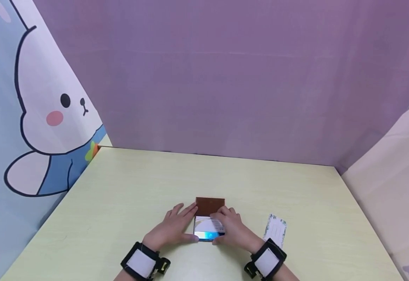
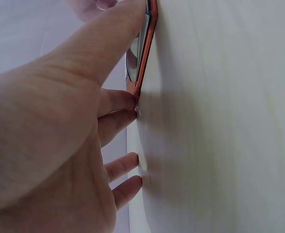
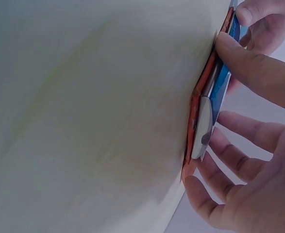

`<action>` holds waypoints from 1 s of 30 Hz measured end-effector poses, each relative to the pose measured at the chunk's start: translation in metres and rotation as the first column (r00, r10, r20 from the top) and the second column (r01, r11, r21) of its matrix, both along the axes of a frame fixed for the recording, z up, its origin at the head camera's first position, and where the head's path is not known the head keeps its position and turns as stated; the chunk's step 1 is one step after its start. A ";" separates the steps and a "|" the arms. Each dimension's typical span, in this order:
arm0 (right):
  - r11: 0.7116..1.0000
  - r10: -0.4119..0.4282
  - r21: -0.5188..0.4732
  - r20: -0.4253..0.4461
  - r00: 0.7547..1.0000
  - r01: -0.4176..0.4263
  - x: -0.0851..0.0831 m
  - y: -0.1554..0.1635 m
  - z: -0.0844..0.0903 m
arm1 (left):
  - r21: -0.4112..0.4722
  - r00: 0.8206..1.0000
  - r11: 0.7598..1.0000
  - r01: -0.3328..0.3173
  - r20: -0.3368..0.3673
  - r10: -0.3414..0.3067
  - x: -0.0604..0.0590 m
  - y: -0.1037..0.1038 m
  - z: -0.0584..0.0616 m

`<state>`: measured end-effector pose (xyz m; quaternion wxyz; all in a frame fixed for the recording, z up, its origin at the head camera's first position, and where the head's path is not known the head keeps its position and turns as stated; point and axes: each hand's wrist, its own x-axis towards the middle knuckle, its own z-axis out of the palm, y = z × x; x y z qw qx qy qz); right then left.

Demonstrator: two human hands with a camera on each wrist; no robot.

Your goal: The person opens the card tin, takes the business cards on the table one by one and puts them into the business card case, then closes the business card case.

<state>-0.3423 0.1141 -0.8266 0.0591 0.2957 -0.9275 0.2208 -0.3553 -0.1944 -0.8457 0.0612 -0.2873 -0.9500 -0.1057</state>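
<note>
In the head view an opened brown card case [image 1: 209, 204] lies flat on the table, its bare brown part at the far side. A white card with a shiny blue strip [image 1: 208, 235] sits over its near part. My left hand [image 1: 172, 230] rests at the case's left edge, thumb at the near corner and fingers fairly straight toward the far part. My right hand [image 1: 235, 230] holds the card's right side between the thumb at the near edge and curled fingers on top. In the right wrist view the case's thin edge [image 3: 194, 107] shows beneath the card.
A small white card with a leafy printed border [image 1: 276, 229] lies on the pale table [image 1: 148, 175], right of the right hand and partly hidden by the wrist strap. A purple curtain [image 1: 218, 86] hangs behind the table. A printed cloth [image 1: 53, 78] hangs at left.
</note>
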 end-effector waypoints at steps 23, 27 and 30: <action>0.855 -0.515 0.029 0.181 0.838 0.519 0.024 0.174 0.027 | 0.006 0.999 1.000 0.023 -0.023 -0.022 -0.017 -0.010 -0.033; 0.813 -0.582 0.143 0.214 0.784 0.564 0.031 0.185 0.034 | -0.002 1.000 1.000 0.017 -0.019 -0.017 -0.016 -0.012 -0.030; 0.791 -0.611 0.146 0.241 0.754 0.594 0.029 0.193 0.025 | -0.014 1.000 1.000 0.014 -0.009 -0.014 -0.009 -0.010 -0.016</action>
